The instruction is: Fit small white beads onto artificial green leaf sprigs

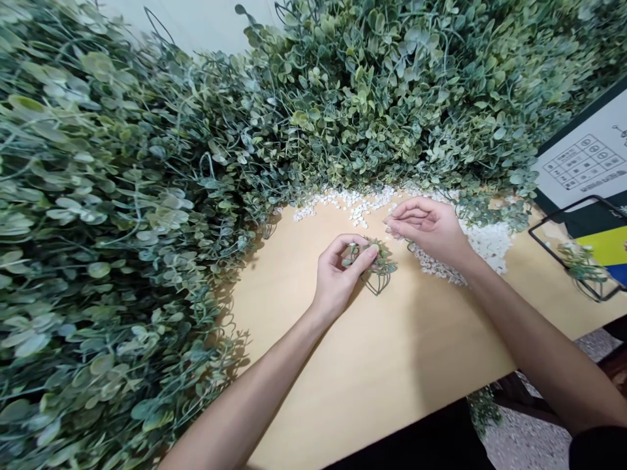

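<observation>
L hand (337, 271) w/ green sprig (385, 266), R hand (431, 227) nr white pcs (490, 245), leafy pile (372, 98) behind

The left hand (336, 277) has a green sprig (386, 266), tan table (362, 365) beneath; white pieces (490, 245) beside the right hand (434, 228); blue-green, yellowish leaves (362, 98) beyond both; white, dark-gridded sheet (585, 156) farther right.

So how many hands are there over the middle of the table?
2. The left hand pinches a green sprig; the right hand is a little further right, near the small white pieces. Both show plainly; none seems hidden there.
</observation>
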The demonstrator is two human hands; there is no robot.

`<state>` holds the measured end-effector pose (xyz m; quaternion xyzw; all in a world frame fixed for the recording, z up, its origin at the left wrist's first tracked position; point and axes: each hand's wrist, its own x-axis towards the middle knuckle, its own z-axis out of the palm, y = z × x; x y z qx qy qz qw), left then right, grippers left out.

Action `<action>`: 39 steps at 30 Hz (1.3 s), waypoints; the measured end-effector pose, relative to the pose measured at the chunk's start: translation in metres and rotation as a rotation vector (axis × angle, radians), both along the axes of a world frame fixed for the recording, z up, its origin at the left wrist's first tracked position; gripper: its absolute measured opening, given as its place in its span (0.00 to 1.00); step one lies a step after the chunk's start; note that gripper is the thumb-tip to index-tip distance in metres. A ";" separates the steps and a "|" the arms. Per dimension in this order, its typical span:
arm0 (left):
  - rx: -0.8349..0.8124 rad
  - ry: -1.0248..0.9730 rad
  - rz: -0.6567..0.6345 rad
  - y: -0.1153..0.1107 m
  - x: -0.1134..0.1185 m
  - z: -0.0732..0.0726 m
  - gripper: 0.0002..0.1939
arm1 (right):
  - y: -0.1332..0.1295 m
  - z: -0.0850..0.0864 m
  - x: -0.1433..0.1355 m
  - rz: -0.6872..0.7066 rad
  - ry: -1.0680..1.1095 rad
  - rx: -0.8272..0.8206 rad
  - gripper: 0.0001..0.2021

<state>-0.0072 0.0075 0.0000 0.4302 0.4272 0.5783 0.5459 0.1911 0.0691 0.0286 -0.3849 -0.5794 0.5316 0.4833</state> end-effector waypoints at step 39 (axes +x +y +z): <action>-0.022 0.153 -0.019 -0.004 0.000 0.004 0.14 | -0.007 0.000 -0.008 0.279 0.191 -0.306 0.14</action>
